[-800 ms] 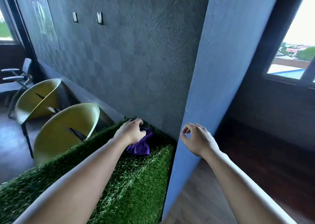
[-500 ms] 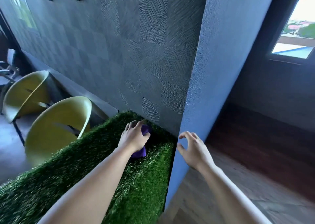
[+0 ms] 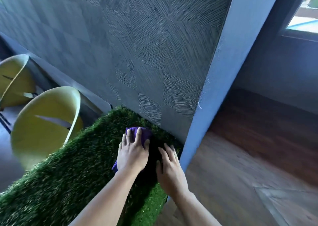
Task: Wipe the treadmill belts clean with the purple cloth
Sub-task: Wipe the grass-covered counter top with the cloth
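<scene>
The purple cloth (image 3: 137, 134) lies on the grass ledge (image 3: 68, 174), at its far end close to the wall. Half a second ago it was a small bunch under a curled left hand (image 3: 131, 154); now it lies flatter, one edge showing beyond the fingertips and a corner showing beside the wrist. The left hand has flattened on top of it. The right hand (image 3: 169, 167), which was hanging in the air off the ledge's right edge with its fingers curled, has come down onto the grass just beside the left hand.

A dark textured wall (image 3: 137, 53) rises behind the ledge's far end. A blue pillar (image 3: 223, 71) stands against the ledge's right edge and closes off that side next to the right hand. Two yellow chairs (image 3: 44, 122) sit left of the ledge, the nearer one just beside it. Wooden floor (image 3: 240, 165) spreads out right of the ledge, past the pillar, with a window (image 3: 302, 10) up beyond it.

The left hand presses palm-down on the cloth, fingers straight and apart. The right hand rests palm-down on the grass, fingers straight and slightly apart, holding nothing. Both forearms reach in from the ledge's near end.
</scene>
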